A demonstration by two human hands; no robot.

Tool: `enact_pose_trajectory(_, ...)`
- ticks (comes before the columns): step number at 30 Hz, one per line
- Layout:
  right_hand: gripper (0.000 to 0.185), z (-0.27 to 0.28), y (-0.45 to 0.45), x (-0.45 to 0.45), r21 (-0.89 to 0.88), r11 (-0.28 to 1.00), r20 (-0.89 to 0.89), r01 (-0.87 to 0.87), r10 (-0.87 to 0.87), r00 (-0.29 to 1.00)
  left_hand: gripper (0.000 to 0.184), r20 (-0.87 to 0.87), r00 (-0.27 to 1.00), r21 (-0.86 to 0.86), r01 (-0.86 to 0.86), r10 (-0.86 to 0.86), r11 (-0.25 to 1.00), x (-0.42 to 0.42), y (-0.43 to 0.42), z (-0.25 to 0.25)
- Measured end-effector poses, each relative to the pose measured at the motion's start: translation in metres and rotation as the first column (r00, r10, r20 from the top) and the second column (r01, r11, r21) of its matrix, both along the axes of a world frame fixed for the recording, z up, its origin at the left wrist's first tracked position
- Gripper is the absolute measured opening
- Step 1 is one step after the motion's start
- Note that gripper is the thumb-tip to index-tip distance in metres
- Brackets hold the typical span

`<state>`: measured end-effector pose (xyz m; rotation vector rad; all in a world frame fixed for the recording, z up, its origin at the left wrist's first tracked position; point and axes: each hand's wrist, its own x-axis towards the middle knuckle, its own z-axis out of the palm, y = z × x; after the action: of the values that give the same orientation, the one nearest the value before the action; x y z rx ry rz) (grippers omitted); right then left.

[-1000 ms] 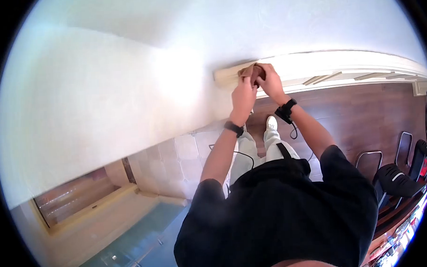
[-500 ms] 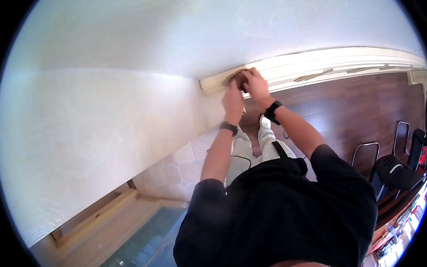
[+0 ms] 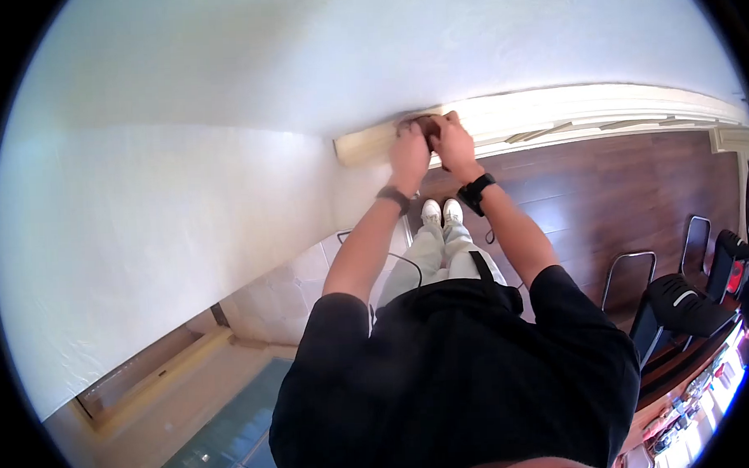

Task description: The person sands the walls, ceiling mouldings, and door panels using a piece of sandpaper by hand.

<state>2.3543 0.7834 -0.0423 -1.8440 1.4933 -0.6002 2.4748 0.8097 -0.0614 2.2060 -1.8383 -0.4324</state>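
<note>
Both your left hand (image 3: 410,159) and right hand (image 3: 457,148) are pinching a brown cloth (image 3: 428,126) between narrowed fingers near the end of the pale ledge (image 3: 543,108); if your grip is slackening, a fold could be slipping out.

A long cream-coloured ledge with moulded edges (image 3: 568,112) runs along the wall (image 3: 499,36), and a bunched brown cloth-like piece (image 3: 427,126) appears to touch it near one end. Below, the glossy dark-brown plank floor (image 3: 546,183) carries two white shoes (image 3: 431,213) and black chairs with metal-tube frames (image 3: 680,304).
</note>
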Motion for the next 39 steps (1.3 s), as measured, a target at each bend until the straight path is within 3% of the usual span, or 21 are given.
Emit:
enact_pose_trajectory(5,0.039,0.002,-0.008,-0.024,-0.011,1.000,-0.052,0.003,-0.004,0.999,0.033,-0.038,0.999,0.050,0.002,0.000,0.999,-0.026,-0.001,0.007)
enact_pose_trajectory(6,0.039,0.003,-0.008,-0.024,-0.014,1.000,-0.066,-0.020,0.019,0.998,0.032,-0.044,0.999,-0.059,-0.002,0.000,0.998,-0.025,0.004,0.005)
enact_pose_trajectory(9,0.038,0.005,-0.010,-0.017,-0.007,0.996,-0.088,-0.087,0.086,0.992,0.038,0.010,0.999,-0.162,0.051,-0.050,0.986,-0.016,0.012,0.004)
enact_pose_trajectory(12,0.037,0.003,-0.010,0.001,-0.007,0.987,-0.103,-0.161,0.159,0.982,0.042,-0.031,0.999,0.026,-0.037,0.038,0.999,0.000,0.022,0.010)
enact_pose_trajectory(16,0.035,0.005,-0.002,0.040,0.013,0.975,-0.105,-0.221,0.221,0.970,0.040,-0.091,0.982,0.098,-0.159,0.168,0.982,0.033,0.038,0.008)
enact_pose_trajectory(19,0.032,0.013,0.005,0.061,0.028,0.968,-0.114,-0.248,0.249,0.962,0.037,-0.037,0.995,-0.079,-0.098,0.095,0.992,0.055,0.048,-0.005)
enact_pose_trajectory(20,0.032,0.012,0.005,0.064,0.031,0.969,-0.113,-0.244,0.246,0.963,0.018,-0.035,0.989,-0.091,-0.144,0.142,0.985,0.053,0.050,-0.007)
enact_pose_trajectory(23,0.033,0.018,0.004,0.058,0.070,0.969,-0.091,-0.236,0.242,0.966,0.028,-0.127,0.987,-0.095,-0.115,0.102,0.989,0.054,0.044,-0.011)
enact_pose_trajectory(26,0.034,0.004,-0.001,0.043,0.059,0.984,-0.075,-0.166,0.170,0.983,0.026,-0.105,0.984,0.006,-0.143,0.143,0.990,0.036,0.028,0.014)
enact_pose_trajectory(34,0.032,0.008,-0.022,-0.041,0.042,0.999,-0.227,0.026,-0.015,0.974,0.023,-0.203,0.970,-0.201,0.092,-0.134,0.975,-0.035,-0.012,0.002)
enact_pose_trajectory(39,0.033,0.013,-0.017,-0.043,0.039,0.999,-0.226,-0.007,0.015,0.974,0.023,-0.287,0.956,-0.051,0.050,-0.063,0.997,-0.035,-0.003,0.007)
